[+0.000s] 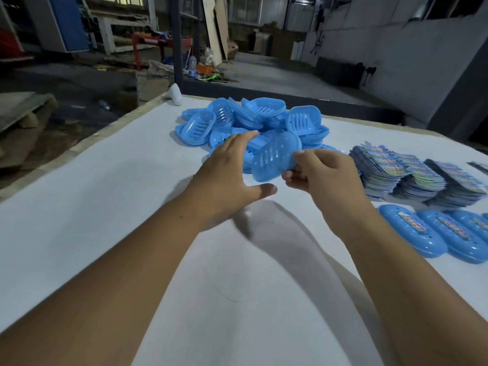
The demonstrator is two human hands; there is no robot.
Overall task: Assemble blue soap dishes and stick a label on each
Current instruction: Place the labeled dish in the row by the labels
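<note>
Right now, right hand (320, 173) pinches slotted tray (274, 157).

Right hand (320, 173) pinches slotted blue tray (274, 157); left hand (227, 175) spread beside pile (250, 120).

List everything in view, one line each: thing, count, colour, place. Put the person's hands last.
Loose soap dish parts: a heap, too many to count, blue, far middle of the table.
Slotted soap dish part: one, blue, held above the table in front of the heap.
Label stacks: several, multicoloured, right of the heap.
Labelled soap dishes: at least three, blue, near right edge.
Table: one, white top.
White object: one, far left table corner.
Left hand: open, reaching toward the heap.
Right hand: pinching the slotted part.
</note>
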